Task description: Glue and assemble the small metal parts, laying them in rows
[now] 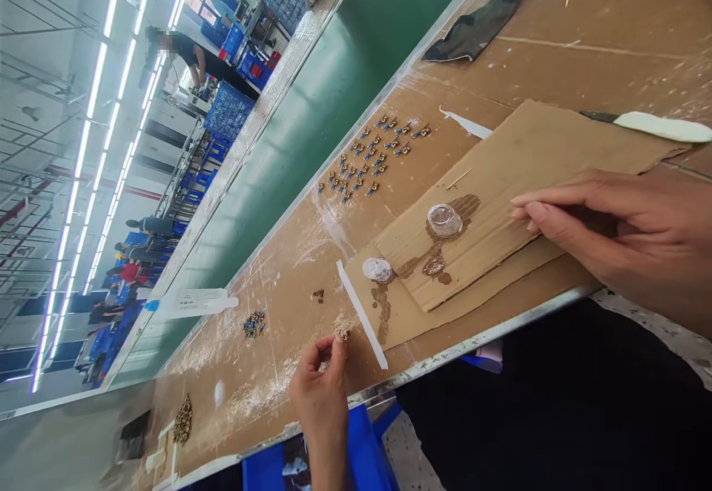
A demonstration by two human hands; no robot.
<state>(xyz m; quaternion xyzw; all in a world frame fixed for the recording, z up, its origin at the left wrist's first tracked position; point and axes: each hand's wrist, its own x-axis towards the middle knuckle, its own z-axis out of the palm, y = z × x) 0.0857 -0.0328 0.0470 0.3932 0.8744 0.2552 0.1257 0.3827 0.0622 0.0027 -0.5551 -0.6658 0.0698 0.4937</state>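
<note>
My left hand (pixel 322 376) is closed in a pinch low over the bench. At its fingertips is a small brass-coloured part (pixel 344 334), too small to make out fully. Just beyond it lie several more small brass pieces (pixel 318 296). My right hand (pixel 617 224) hovers above the cardboard sheet (pixel 517 157), thumb and forefinger pressed together; anything between them is hidden. On that cardboard are a round clear dish (pixel 444 219) with a wet stain around it and a glossy blob (pixel 433 265). A whitish round lid or dish (pixel 377 269) sits at the cardboard's left edge.
Blue-and-brass parts (pixel 361 157) stand in rows behind the cardboard. A blue-and-brass pile (pixel 254 324) and a brass pile (pixel 182 418) lie leftward. A white bottle (pixel 194 302), toothpick (pixel 459 178), cloth (pixel 478 27) and white-handled tool (pixel 661 126) are also there. A person (pixel 194 57) stands beyond.
</note>
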